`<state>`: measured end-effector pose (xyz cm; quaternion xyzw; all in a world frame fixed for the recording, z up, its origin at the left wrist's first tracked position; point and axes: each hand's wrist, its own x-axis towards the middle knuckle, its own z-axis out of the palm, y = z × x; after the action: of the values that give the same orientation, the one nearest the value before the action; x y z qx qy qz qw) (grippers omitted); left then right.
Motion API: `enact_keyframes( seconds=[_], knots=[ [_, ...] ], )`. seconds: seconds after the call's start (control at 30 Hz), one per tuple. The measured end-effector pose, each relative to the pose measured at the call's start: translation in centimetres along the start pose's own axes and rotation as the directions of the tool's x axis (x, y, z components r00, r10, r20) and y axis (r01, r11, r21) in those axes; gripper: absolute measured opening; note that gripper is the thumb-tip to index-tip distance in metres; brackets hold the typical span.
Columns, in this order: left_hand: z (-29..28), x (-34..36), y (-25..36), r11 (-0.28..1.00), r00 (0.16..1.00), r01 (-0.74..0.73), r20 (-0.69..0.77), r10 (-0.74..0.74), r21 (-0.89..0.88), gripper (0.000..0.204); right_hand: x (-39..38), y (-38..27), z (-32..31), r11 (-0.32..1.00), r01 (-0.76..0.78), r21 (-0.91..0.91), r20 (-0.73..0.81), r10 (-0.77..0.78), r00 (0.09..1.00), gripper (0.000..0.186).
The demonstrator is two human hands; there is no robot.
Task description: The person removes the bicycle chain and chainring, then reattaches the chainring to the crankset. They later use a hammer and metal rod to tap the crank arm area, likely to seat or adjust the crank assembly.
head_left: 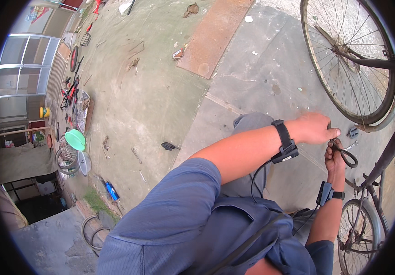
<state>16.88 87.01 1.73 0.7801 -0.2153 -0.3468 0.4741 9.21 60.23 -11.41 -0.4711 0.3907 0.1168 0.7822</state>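
Close together beside the bicycle frame [383,158], both my hands are closed. My right hand [334,159] grips a black, cord-like loop [352,158], which bends out to the right of the fingers. Just above it, my left hand [315,128] has its thumb and fingers pressed together at the dark upper end of this piece; what exactly lies in that pinch is hidden. A black pedal [353,133] is just right of the hands, with a metal wrench-like tool [351,146] on the ground below it.
One bicycle wheel [314,59] rises at the upper right, another [361,229] at the lower right. A loose pedal [167,145], a blue bottle [111,190] and a rusty metal sheet [213,34] lie on the ground. Green basin [74,140] and bike parts are at left.
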Motion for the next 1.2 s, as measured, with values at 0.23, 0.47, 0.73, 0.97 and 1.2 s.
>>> enact_keyframes(
  seconds=[0.23, 0.47, 0.73, 0.97, 1.2],
  knots=[
    [1.1, -8.0, 1.0, 0.482, 0.967, 0.171, 0.24, 0.085, -0.86, 0.059, -6.1, -4.8, 12.5, 0.798, 0.483, -0.359, 0.157, -0.458, 0.875, 0.017],
    [-0.1, -14.6, 2.4, 0.293, 0.982, -0.069, -0.013, 0.189, -0.954, 0.022, -13.0, -4.7, 21.6, 0.41, 0.772, -0.487, 0.437, -0.651, 0.621, 0.028],
    [-11.0, -19.5, -3.3, 0.528, 0.853, -0.282, -0.461, -0.244, -0.801, 0.013, -12.7, -9.5, 23.1, 0.301, 0.781, -0.547, 0.666, -0.409, 0.624, 0.037],
    [-21.7, -17.0, -10.7, 0.594, 0.626, -0.181, -0.557, -0.545, -0.784, 0.011, 2.3, -14.7, 26.3, 0.249, 0.746, -0.617, 0.674, -0.322, 0.665, 0.033],
    [-27.6, -9.9, -16.8, 0.388, 0.542, -0.174, -0.417, -0.73, -0.905, 0.015, 12.0, -18.7, 33.4, 0.265, 0.718, -0.643, 0.658, -0.287, 0.696, 0.041]
  ],
)
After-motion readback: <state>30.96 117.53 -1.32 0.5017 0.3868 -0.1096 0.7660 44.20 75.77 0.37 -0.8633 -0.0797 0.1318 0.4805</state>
